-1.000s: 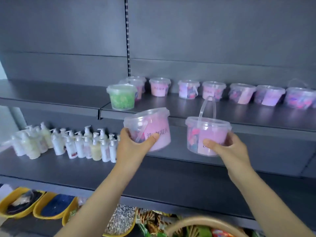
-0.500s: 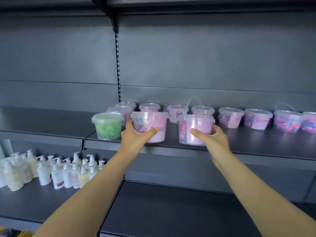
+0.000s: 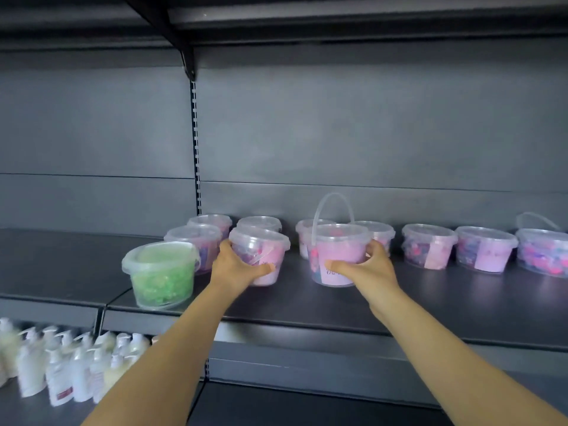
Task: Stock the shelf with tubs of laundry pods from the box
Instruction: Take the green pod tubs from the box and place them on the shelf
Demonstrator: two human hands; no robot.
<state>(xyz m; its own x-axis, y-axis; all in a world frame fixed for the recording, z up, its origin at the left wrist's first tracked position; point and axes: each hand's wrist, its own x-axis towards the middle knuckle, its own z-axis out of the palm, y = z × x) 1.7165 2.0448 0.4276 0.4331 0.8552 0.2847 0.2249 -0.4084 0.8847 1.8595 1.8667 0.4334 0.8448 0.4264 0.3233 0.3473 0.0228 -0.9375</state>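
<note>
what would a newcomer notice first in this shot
The left hand grips a pink tub and the right hand a handled tub, handle upright, at mid-shelf. Left of them, a lone green tub stands at the front edge of the dark shelf.

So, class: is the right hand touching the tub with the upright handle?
Touching. The head view shows the right hand curled round the tub, thumb pressed against its front.
</note>
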